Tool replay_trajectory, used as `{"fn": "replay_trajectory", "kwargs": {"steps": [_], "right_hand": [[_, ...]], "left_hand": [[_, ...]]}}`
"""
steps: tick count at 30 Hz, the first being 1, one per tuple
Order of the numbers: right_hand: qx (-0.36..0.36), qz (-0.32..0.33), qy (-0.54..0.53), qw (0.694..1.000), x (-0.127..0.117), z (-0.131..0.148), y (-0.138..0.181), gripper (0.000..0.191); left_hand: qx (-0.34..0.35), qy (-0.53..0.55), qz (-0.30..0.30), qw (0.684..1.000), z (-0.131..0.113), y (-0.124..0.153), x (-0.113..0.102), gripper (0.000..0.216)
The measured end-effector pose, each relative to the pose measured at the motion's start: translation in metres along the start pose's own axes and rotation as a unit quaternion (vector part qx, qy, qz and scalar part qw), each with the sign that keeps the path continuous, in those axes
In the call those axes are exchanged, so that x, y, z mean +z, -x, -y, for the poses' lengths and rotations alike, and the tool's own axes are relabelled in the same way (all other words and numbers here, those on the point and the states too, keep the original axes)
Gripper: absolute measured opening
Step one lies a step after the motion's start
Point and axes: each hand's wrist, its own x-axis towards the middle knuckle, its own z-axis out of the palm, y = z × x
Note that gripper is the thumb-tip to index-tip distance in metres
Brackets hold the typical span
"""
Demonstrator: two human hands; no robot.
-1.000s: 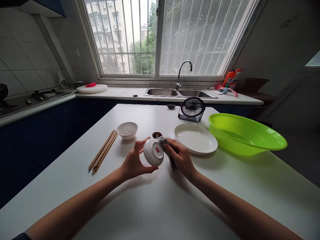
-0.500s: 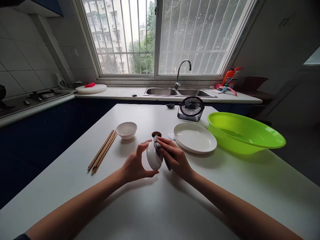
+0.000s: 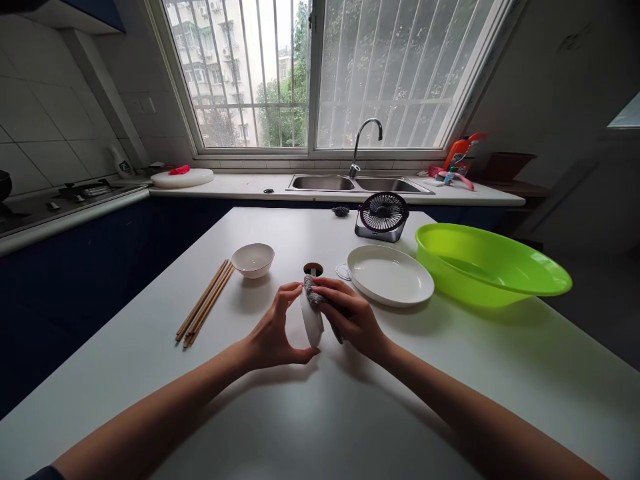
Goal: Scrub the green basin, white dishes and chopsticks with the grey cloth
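Above the middle of the table, my left hand [image 3: 274, 332] grips a small white dish [image 3: 311, 323] on edge, fingers at its upper rim and thumb at its lower one. My right hand [image 3: 356, 313] holds a grey cloth [image 3: 313, 291] against the dish's upper right side. Part of the cloth is hidden behind my right fingers. Left of the hands stands a white bowl [image 3: 253, 261] with a thin red rim, and beside it lie several wooden chopsticks [image 3: 205, 303]. A white plate [image 3: 390, 277] rests to the right of my right hand.
A large green basin [image 3: 493, 263] stands at the table's right. At the back are a small fan [image 3: 383, 215] and a dark scouring pad [image 3: 341, 211]. A round hole [image 3: 313, 269] opens in the table just beyond the hands. Behind, a counter holds a double sink [image 3: 323, 183].
The dish has turned so that it shows narrower, more edge-on. The cloth has shifted slightly left and down across it, with my right hand. My left hand has barely moved.
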Motion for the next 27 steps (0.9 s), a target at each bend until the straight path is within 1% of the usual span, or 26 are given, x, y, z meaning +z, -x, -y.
{"fn": "replay_trajectory", "kwargs": {"steps": [2, 5, 8, 11, 15, 19, 27], "right_hand": [[0.037, -0.005, -0.02, 0.999, -0.001, -0.002, 0.0, 0.028], [0.07, -0.006, -0.081, 0.994, 0.001, -0.004, 0.001, 0.027], [0.081, -0.011, -0.117, 0.99, 0.002, -0.003, 0.002, 0.027], [0.08, -0.006, -0.102, 0.992, 0.002, 0.001, 0.002, 0.028], [0.062, 0.012, -0.07, 0.996, 0.001, 0.007, 0.002, 0.029], [0.02, 0.003, -0.054, 0.998, 0.001, 0.007, 0.002, 0.03], [-0.064, 0.007, -0.018, 0.998, 0.002, 0.006, 0.001, 0.038]], "left_hand": [[-0.008, 0.012, 0.006, 1.0, 0.0, 0.0, 0.0, 0.106], [-0.02, 0.032, 0.007, 0.999, 0.0, 0.0, 0.0, 0.106], [-0.035, 0.054, 0.005, 0.998, -0.001, -0.001, -0.001, 0.103], [-0.071, 0.08, 0.003, 0.994, -0.003, -0.003, -0.002, 0.098], [-0.13, 0.134, 0.0, 0.982, -0.006, -0.004, -0.002, 0.093], [-0.186, 0.201, -0.012, 0.962, -0.008, -0.006, -0.001, 0.09], [-0.248, 0.293, -0.041, 0.922, -0.015, -0.013, -0.002, 0.077]]}}
